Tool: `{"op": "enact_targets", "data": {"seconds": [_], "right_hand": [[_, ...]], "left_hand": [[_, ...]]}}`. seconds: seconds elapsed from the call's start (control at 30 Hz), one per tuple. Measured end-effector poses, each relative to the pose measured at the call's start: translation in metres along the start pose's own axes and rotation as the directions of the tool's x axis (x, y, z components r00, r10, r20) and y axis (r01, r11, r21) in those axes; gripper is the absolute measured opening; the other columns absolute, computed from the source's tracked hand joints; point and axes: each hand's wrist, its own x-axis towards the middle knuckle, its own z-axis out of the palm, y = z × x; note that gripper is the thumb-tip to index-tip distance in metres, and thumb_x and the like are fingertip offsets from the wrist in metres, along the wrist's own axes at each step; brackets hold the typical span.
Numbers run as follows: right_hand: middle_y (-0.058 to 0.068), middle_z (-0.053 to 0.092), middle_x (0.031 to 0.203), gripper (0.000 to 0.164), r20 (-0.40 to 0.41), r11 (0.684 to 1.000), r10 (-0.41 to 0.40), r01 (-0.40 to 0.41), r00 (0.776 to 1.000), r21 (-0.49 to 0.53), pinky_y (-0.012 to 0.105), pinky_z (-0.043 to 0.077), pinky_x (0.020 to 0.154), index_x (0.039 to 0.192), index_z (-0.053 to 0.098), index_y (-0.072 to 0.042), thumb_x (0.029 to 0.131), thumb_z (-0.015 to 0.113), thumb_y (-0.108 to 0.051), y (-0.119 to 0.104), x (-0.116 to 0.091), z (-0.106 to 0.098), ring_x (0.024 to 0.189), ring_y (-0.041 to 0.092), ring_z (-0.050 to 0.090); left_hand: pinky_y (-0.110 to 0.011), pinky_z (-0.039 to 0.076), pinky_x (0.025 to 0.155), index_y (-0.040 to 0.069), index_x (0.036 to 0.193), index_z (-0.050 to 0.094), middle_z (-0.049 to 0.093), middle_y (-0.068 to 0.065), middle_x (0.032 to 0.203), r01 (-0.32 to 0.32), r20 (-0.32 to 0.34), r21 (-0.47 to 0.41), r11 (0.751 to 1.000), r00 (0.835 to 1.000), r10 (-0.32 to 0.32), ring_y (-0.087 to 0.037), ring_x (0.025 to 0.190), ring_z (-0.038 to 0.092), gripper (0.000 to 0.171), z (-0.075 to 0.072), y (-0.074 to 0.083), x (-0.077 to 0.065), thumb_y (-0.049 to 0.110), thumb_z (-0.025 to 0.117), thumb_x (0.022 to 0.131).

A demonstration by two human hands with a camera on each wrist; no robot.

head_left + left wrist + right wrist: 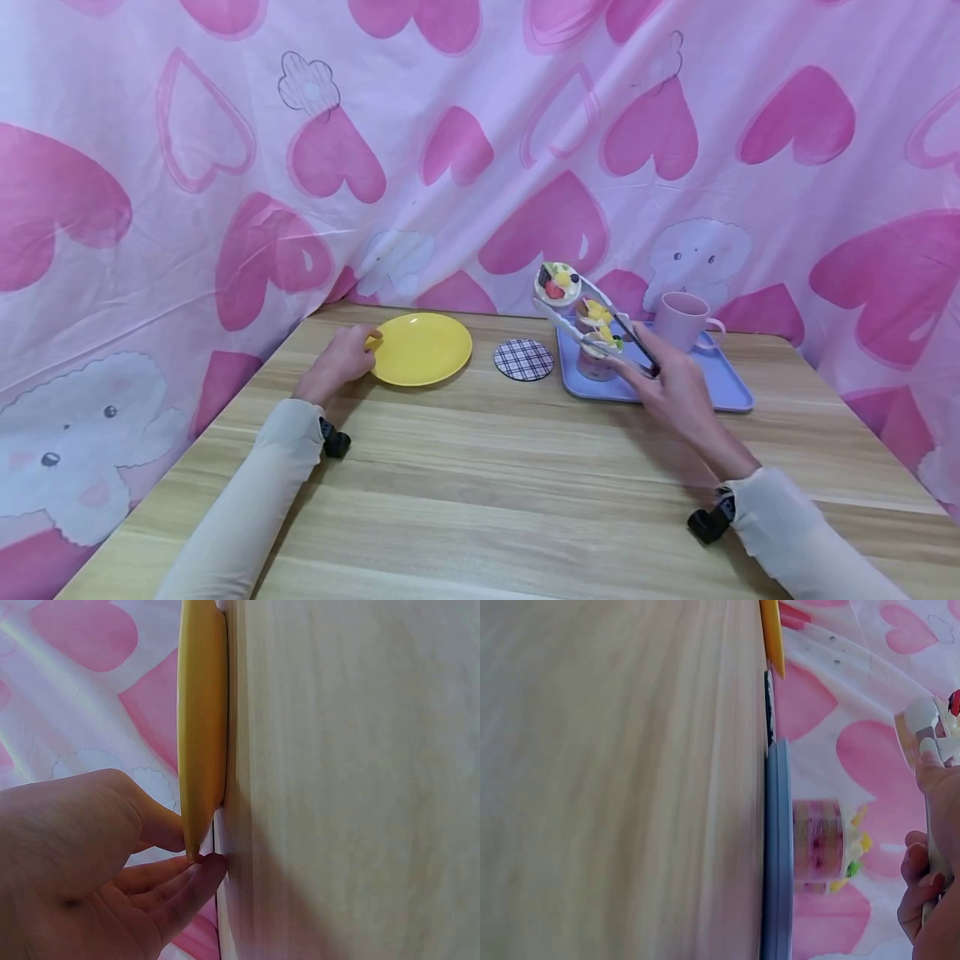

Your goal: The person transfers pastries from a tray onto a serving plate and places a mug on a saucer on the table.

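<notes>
At the left, my left hand (341,360) pinches the rim of a yellow plate (422,348). In the left wrist view the thumb lies on the plate's upper side and the fingers are under its edge. My right hand (675,392) grips a pair of tongs (562,323) with white tips. Between those tips a fruit-topped dessert cup (557,290) is held up in the air, tilted toward the head camera. Below the tongs, two similar dessert cups (596,365) stand on a lavender tray (723,385), one partly hidden behind the tongs and the other cup.
A pink mug (680,321) stands on the tray's back right. Between plate and tray lies a round checked coaster (523,360). The wooden table (480,492) ends at a pink heart-patterned curtain (450,150). Both wrists wear black cameras.
</notes>
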Motion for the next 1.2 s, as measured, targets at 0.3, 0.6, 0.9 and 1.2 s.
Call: {"op": "enact_targets", "data": {"seconds": [0.3,0.6,0.9,1.2], "right_hand": [[0.010,0.073,0.134,0.080,0.043,0.999,0.036,-0.038,0.998,0.033,0.022,0.051,0.080,0.167,0.043,-0.034,0.097,0.078,-0.053,-0.015,0.007,0.012,0.107,0.027,0.064],[0.005,0.072,0.101,0.074,-0.001,0.999,-0.015,0.015,1.000,0.052,0.026,0.049,0.063,0.160,0.055,-0.033,0.093,0.082,-0.053,-0.026,0.013,0.025,0.089,0.021,0.059],[-0.003,0.074,0.094,0.063,-0.023,0.996,-0.073,0.074,0.997,0.054,0.026,0.042,0.050,0.149,0.067,-0.030,0.092,0.084,-0.051,-0.039,0.021,0.040,0.070,0.017,0.054],[-0.005,0.072,0.088,0.060,-0.023,0.991,-0.108,0.110,0.994,0.079,0.028,0.044,0.055,0.144,0.072,-0.026,0.092,0.084,-0.054,-0.053,0.030,0.056,0.072,0.016,0.054]], "left_hand": [[-0.059,0.045,0.122,-0.007,0.146,0.059,0.055,-0.031,0.155,0.039,0.022,-0.021,0.999,0.999,-0.039,-0.040,0.131,0.055,0.050,0.000,0.001,0.000,-0.003,0.057,0.097],[-0.060,0.045,0.122,-0.008,0.145,0.060,0.056,-0.032,0.153,0.018,0.018,0.005,1.000,1.000,-0.019,-0.041,0.129,0.054,0.048,0.000,0.000,0.001,-0.001,0.056,0.097],[-0.060,0.046,0.122,-0.007,0.145,0.060,0.056,-0.031,0.153,0.032,0.022,-0.008,0.999,0.999,-0.032,-0.041,0.129,0.054,0.050,0.000,0.000,0.001,-0.002,0.057,0.095],[-0.060,0.045,0.122,-0.008,0.145,0.060,0.055,-0.031,0.154,0.035,0.020,-0.011,0.999,0.999,-0.035,-0.041,0.130,0.054,0.051,-0.001,0.002,0.000,-0.003,0.057,0.095]]}}
